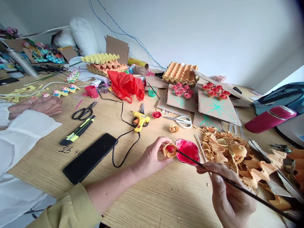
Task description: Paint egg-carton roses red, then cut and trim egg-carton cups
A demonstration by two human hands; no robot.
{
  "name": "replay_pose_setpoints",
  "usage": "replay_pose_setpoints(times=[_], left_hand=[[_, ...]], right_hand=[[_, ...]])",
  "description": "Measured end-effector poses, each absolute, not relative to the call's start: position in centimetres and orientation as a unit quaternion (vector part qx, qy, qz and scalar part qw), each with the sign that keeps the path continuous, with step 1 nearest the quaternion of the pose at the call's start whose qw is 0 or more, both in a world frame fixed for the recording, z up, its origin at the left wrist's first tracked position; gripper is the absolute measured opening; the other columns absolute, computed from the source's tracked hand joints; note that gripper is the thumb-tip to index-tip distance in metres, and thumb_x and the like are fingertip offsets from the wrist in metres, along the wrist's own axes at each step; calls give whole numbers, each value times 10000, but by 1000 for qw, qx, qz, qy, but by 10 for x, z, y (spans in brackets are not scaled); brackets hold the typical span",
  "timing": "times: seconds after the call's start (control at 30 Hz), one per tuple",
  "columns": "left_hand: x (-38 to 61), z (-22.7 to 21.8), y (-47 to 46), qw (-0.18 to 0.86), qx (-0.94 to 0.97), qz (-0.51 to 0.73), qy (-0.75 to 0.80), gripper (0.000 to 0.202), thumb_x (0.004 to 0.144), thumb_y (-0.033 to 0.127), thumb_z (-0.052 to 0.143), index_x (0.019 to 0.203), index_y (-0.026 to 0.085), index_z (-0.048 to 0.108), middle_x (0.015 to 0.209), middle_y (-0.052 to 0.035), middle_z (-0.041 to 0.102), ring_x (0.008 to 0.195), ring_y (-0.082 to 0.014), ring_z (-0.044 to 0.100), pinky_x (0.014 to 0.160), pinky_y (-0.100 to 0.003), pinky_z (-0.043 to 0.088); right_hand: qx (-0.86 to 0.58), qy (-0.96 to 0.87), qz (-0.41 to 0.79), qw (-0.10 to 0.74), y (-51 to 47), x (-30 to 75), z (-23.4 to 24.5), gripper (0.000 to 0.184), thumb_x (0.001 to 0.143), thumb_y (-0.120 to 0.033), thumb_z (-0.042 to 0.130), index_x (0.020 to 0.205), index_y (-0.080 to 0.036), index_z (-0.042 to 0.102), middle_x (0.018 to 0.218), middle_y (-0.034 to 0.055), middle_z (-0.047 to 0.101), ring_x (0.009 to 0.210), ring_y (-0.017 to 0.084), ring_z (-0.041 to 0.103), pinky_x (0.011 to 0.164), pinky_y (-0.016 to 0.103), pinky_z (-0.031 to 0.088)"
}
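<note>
Left hand (155, 155): pinching egg-carton rose (169, 151), center painted red
Right hand (230, 193): gripping dark paintbrush (237, 186), tip at rose's right edge
Rose position: over counter (147, 202), just left of red paint dish (188, 150)
Behind rose: plain orange rose (174, 128), red rose (156, 114), white-handled scissors (185, 121)
Right side: carton scraps (220, 147) heaped
Left side: yellow glue gun (141, 119), black phone (90, 158), co-worker's hand (45, 106)

Ringless left hand (150, 158), khaki sleeve (67, 210) with a wide cuff (85, 202)
</note>
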State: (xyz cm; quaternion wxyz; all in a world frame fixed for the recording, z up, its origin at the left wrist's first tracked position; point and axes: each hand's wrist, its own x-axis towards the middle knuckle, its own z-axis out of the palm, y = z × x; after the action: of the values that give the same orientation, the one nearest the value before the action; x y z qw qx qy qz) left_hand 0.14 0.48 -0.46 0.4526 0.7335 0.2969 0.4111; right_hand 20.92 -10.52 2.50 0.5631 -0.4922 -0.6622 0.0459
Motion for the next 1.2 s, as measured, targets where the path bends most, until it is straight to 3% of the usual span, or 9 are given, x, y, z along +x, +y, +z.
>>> replay_pose_setpoints(times=[0.13, 0.37, 0.63, 0.93, 1.07, 1.2], left_hand=[[3, -3, 9, 519, 683, 409, 312, 553, 807, 144, 739, 1320, 193, 539, 1145, -76, 683, 1006, -183, 686, 841, -277, 576], [9, -13, 16, 622, 589, 427, 289, 477, 805, 133, 726, 1230, 206, 521, 1057, -38, 675, 920, -155, 709, 859, -294, 594], [2, -9, 13, 486, 687, 423, 337, 529, 774, 84, 719, 1258, 217, 551, 1119, -53, 702, 1011, -188, 699, 853, -283, 582], [1, -5, 11, 385, 747, 435, 323, 476, 779, 32, 669, 1212, 203, 569, 1126, -55, 687, 995, -175, 675, 902, -296, 559], [1, -3, 7, 346, 771, 434, 313, 446, 798, 29, 651, 1194, 211, 555, 1112, -45, 684, 1008, -178, 669, 921, -305, 556], [2, -3, 5, 320, 794, 430, 287, 439, 828, 45, 648, 1214, 221, 535, 1137, -45, 678, 1074, -190, 665, 959, -315, 549]], right_hand=[[-553, -588, 74, 586, -100, 214, 23, 174, 1019, -229, 533, 1130, -198, 664, 907, 40, 762, 791, 164, 739, 752, 295, 596], [-608, -690, -52, 389, -93, 224, 22, 148, 1017, -291, 525, 1029, -236, 661, 850, 16, 734, 717, 172, 726, 639, 277, 553], [-572, -744, -78, 338, -89, 220, 22, 128, 1028, -246, 488, 1013, -214, 611, 867, 19, 713, 713, 163, 693, 658, 281, 506], [-580, -720, -59, 376, -95, 220, 26, 125, 1016, -249, 519, 987, -229, 639, 803, 5, 714, 675, 161, 703, 635, 269, 535], [-587, -656, -20, 475, -104, 216, 24, 125, 986, -222, 579, 1060, -221, 681, 844, 18, 736, 712, 163, 714, 668, 275, 566], [-509, -645, -4, 570, -109, 206, 21, 245, 946, -110, 598, 1158, -203, 674, 902, 49, 757, 795, 199, 745, 698, 318, 600]])
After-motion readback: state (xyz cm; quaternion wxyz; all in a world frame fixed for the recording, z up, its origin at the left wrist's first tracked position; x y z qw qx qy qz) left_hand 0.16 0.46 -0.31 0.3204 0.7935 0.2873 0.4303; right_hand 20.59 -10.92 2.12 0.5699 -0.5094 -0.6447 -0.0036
